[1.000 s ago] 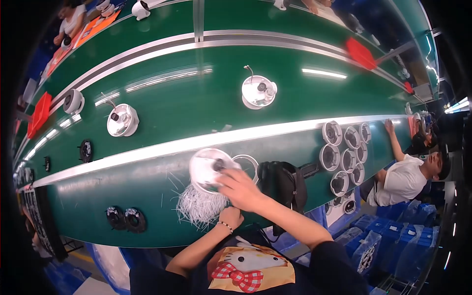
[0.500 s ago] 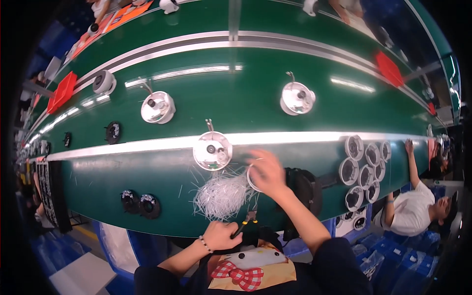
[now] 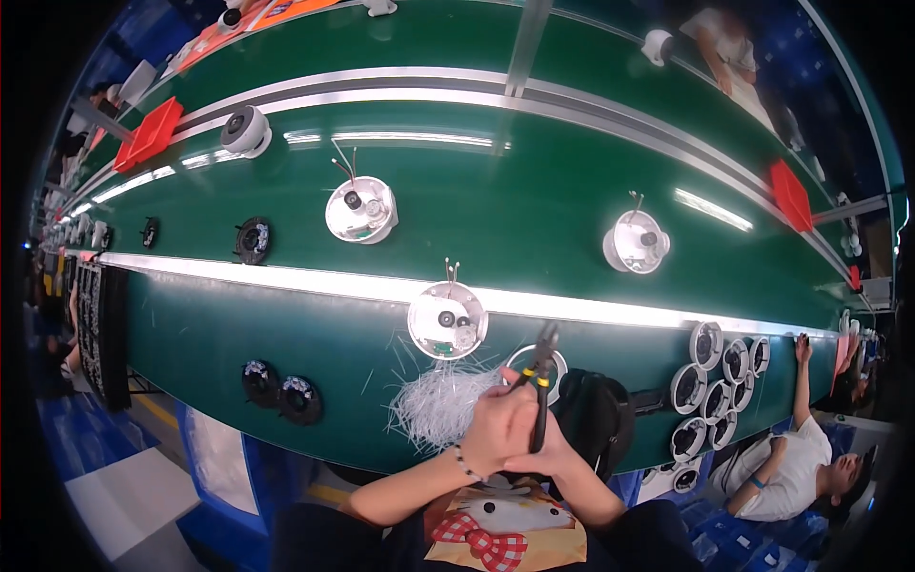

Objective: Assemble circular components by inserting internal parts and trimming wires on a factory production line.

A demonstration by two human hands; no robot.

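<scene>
Holding pliers (image 3: 540, 386) upright, tips up, both hands (image 3: 515, 434)

A long green conveyor belt (image 3: 534, 205) ran across the whole view, its surface glossy enough to throw back streaks of ceiling light (image 3: 410, 139). Two silver rails (image 3: 286, 281) split it lengthwise — one near, one far. Red trays (image 3: 151, 133) sat at the far edge, left and right. Below the near edge the floor (image 3: 105, 496) showed pale grey, with blue crates (image 3: 782, 539) stacked at the lower right. A co-worker in a white shirt (image 3: 796, 467) leaned at the belt on the right — another person (image 3: 724, 48) stood across it.
</scene>
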